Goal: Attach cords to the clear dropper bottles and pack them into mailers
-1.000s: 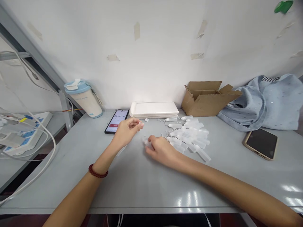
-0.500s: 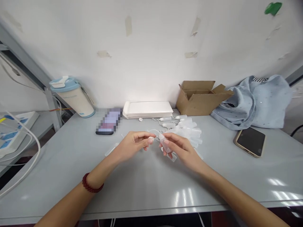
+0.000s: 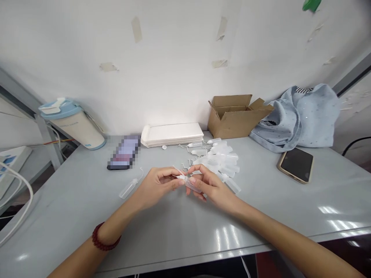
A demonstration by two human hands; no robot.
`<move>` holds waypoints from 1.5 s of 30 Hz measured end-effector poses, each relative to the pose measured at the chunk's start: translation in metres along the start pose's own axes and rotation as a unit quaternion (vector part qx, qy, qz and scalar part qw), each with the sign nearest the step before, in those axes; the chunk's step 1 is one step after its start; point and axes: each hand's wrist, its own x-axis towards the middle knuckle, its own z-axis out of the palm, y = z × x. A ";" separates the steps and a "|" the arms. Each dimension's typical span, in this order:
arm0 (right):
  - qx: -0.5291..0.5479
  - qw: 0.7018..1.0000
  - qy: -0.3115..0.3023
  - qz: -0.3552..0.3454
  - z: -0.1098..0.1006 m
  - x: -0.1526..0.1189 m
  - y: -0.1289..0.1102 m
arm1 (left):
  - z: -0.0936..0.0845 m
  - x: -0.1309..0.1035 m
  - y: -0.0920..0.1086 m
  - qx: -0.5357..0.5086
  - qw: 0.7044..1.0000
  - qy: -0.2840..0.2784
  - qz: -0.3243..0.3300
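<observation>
One bottle (image 3: 195,187) (tilted) between hands (image 3: 153,186) (image 3: 215,190)

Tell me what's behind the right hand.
Behind the right hand, small translucent plastic bottles lie piled on the gray table. Any bottles directly hidden by the hand can't be seen.

The white piece (image 3: 182,177) in the left grip (image 3: 155,186) is too small to identify; fingers of the right grip (image 3: 214,189) partly cover the small bottle (image 3: 192,187); the phone (image 3: 124,152) at left is blurred into blocks; the top edge cuts off the green object (image 3: 311,4), the left edge the power strip (image 3: 14,166), and the bottom edge both forearms (image 3: 290,233)
</observation>
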 end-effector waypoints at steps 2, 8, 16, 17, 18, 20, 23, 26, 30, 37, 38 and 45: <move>-0.003 1.000 0.003 -0.005 0.001 -0.001 0.002 | 0.001 -0.001 0.000 0.006 1.000 -0.012 0.001; -0.148 0.985 0.030 -0.085 0.003 -0.004 0.004 | 0.000 -0.002 0.002 0.045 0.998 -0.043 -0.014; -0.011 0.999 -0.028 0.038 -0.006 0.001 0.005 | 0.001 -0.005 0.004 0.138 0.988 -0.036 0.067; 0.013 0.998 -0.040 0.050 -0.007 0.002 0.005 | 0.001 -0.005 0.004 0.150 0.985 -0.034 0.078; 0.031 0.997 -0.050 0.055 -0.008 0.003 0.004 | 0.001 -0.005 0.005 0.152 0.985 -0.033 0.081; 0.052 0.996 -0.056 0.050 -0.009 0.003 0.004 | 0.002 -0.006 0.006 0.132 0.989 -0.034 0.062; 0.042 0.998 -0.040 0.031 -0.007 0.002 0.000 | 0.003 -0.006 0.007 0.098 0.995 -0.021 0.007; 0.013 0.999 -0.024 0.032 -0.007 0.000 -0.004 | 0.003 -0.006 0.008 0.120 0.993 -0.004 -0.015; 0.038 0.996 -0.027 0.071 -0.009 0.001 -0.008 | 0.007 -0.007 0.006 0.202 0.979 0.006 0.040; 0.120 0.982 -0.042 0.142 -0.008 -0.002 -0.014 | 0.011 -0.010 0.005 0.223 0.969 -0.008 0.111; 0.117 0.983 -0.036 0.136 -0.008 -0.003 -0.015 | 0.010 -0.011 0.007 0.207 0.974 -0.002 0.094; 0.045 0.995 -0.008 0.091 -0.011 -0.001 -0.018 | 0.004 -0.011 0.012 0.199 0.979 0.007 0.031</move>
